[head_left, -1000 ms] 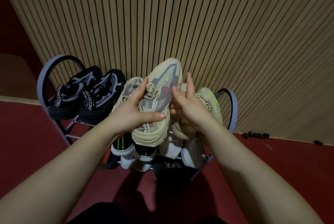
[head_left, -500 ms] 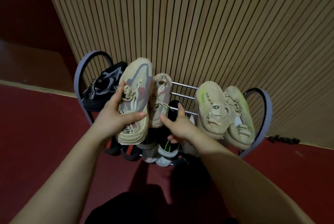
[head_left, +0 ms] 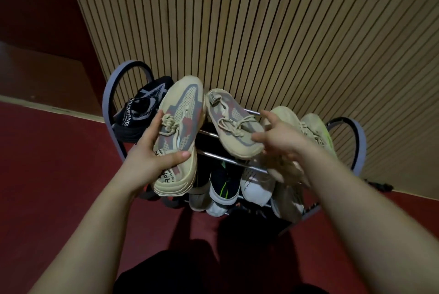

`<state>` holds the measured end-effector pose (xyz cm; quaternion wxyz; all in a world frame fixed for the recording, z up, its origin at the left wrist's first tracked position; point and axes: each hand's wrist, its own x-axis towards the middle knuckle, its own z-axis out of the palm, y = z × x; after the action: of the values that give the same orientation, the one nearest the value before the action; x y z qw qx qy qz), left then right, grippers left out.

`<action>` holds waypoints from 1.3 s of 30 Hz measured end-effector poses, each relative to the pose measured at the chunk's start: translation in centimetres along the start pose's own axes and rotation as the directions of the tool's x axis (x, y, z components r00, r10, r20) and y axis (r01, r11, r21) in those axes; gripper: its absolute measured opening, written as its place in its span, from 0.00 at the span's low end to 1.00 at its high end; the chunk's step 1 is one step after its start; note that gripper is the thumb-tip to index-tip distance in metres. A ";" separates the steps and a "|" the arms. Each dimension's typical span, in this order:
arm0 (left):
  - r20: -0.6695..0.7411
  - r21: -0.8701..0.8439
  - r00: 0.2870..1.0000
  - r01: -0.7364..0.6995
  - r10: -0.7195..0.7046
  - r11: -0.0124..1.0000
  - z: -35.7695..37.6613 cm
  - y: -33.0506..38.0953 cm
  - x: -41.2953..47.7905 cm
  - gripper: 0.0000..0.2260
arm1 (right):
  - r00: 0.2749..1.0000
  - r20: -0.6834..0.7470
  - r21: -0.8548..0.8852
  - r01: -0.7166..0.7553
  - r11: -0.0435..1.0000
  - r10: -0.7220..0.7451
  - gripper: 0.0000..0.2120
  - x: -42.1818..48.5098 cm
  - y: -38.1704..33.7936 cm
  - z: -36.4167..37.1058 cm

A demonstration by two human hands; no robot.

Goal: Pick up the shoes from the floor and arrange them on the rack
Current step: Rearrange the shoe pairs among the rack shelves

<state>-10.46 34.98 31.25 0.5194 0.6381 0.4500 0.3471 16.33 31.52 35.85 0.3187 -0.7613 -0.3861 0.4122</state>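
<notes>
Head view: the second shoe (head_left: 234,127), upright beside its mate half a second ago, is now laid aslant on the top rails of the rack (head_left: 108,108). The right hand (head_left: 285,141) is seen at its near end, fingers (head_left: 269,117) spread; contact cannot be told. The mate (head_left: 183,103) is gripped above the rack's left side by the left hand (head_left: 152,158), thumb across its top. One placing is judged left for this pair. "APP" is read on the mate's tongue, "ORENG" on the black shoe (head_left: 142,108).
</notes>
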 end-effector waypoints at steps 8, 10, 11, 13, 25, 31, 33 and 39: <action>-0.001 -0.065 1.000 0.026 -0.027 0.998 1.8 0.6 0.7 0.47 | 0.990 -0.133 -0.845 -0.089 0.528 -0.046 0.37 0.9 0.0 -2.8; 0.002 -0.097 0.999 0.033 -0.033 0.995 2.1 0.7 0.5 0.46 | 0.980 -0.110 -0.868 -0.014 0.497 -0.165 0.38 1.7 -0.2 -0.7; -0.002 -0.108 1.000 0.029 -0.029 0.994 2.2 0.7 0.4 0.45 | 0.979 -0.083 -0.876 0.018 0.481 -0.188 0.40 2.1 -0.3 0.6; -0.021 -0.116 1.000 0.014 -0.017 0.993 2.3 0.8 0.2 0.44 | 0.986 -0.074 -0.901 -0.003 0.434 -0.146 0.47 3.3 -0.3 2.8; -0.002 -0.098 1.000 0.004 -0.004 0.995 0.7 0.5 -0.1 0.45 | 0.939 0.215 -0.921 0.286 0.264 -0.267 0.58 4.3 -2.2 0.0; 0.043 -0.102 0.999 0.000 0.004 0.995 1.7 0.5 0.6 0.47 | 0.871 0.489 -0.872 0.489 -0.005 -0.056 0.47 3.1 -1.4 -3.6; 0.058 -0.102 0.998 0.010 -0.004 0.995 2.1 0.4 0.6 0.46 | 0.882 0.469 -0.883 0.469 0.018 0.041 0.44 3.2 -1.2 -3.0; 0.035 -0.101 0.999 0.023 -0.020 0.995 2.1 -0.1 0.5 0.46 | 0.971 0.149 -0.791 0.229 0.567 -0.185 0.32 0.5 -1.6 0.2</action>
<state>-8.44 34.70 30.72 0.5623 0.6118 0.4300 0.3530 15.84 32.82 36.89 -0.0222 -0.7618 -0.6241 0.1720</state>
